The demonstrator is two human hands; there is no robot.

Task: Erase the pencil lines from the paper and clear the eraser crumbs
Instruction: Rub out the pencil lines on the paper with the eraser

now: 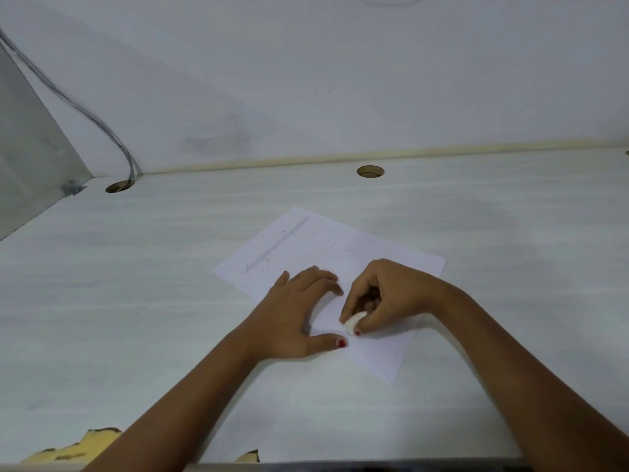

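A white sheet of paper [316,247] lies at an angle on the pale desk. A faint grey pencil smear [277,245] runs along its far left part, with dark eraser crumbs [263,258] scattered around it. My left hand [296,311] rests flat on the sheet's near left edge, fingers spread, holding nothing. Just to its right, my right hand [388,298] pinches a small white eraser [352,323] between thumb and fingers. The eraser's tip touches the paper close to my left thumb.
The desk [136,301] meets a white wall at the back. Two round cable holes [370,172] [118,187] sit near the rear edge, and grey cables [112,137] drop into the left one. Chipped laminate [88,444] shows at the near left edge.
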